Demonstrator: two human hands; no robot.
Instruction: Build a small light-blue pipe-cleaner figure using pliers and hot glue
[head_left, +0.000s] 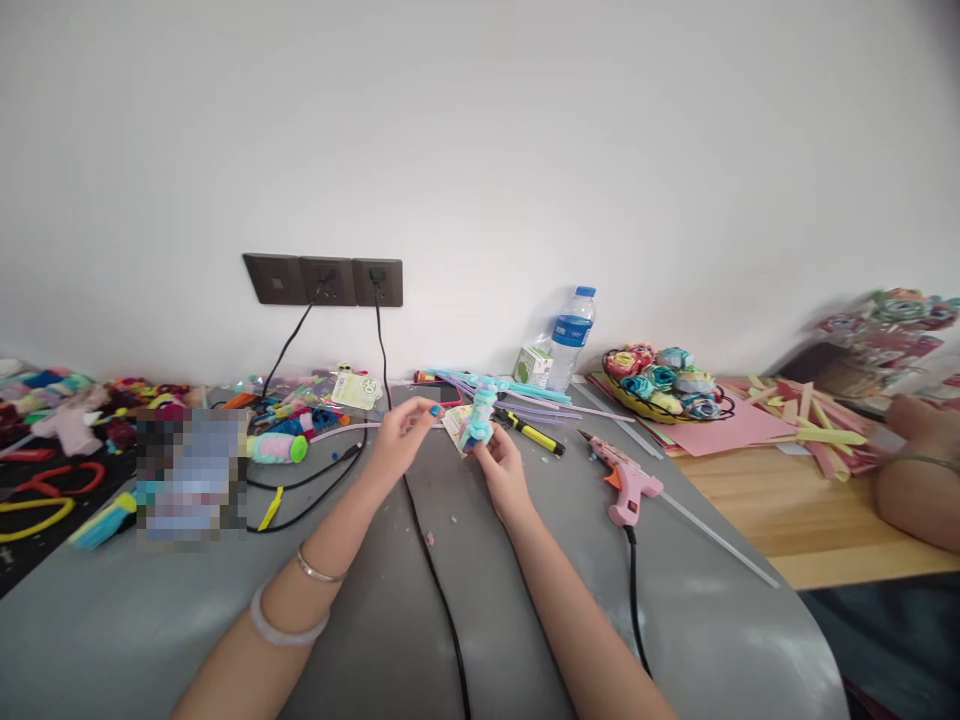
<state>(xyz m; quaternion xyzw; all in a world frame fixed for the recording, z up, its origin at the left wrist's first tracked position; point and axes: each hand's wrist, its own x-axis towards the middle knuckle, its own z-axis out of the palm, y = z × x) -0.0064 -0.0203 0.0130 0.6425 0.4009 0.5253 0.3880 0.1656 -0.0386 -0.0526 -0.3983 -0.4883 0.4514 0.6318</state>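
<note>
Grey table cover (225,620), near edge cut off; pixelated patch (191,478) left of the pink glue gun (626,485); right hand (504,478), just left of the gun, pinching a fuzzy turquoise craft piece (480,418), shape indistinct; left hand (397,438) loosely curled beside it, grip unclear.

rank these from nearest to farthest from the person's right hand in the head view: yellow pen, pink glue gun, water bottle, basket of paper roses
From the right hand:
1. Yellow pen, just right of the hand, lying on the grey mat.
2. Pink glue gun, farther right on the mat.
3. Water bottle, back by the wall, up and to the right.
4. Basket of paper roses, far right, near the wall.
</note>
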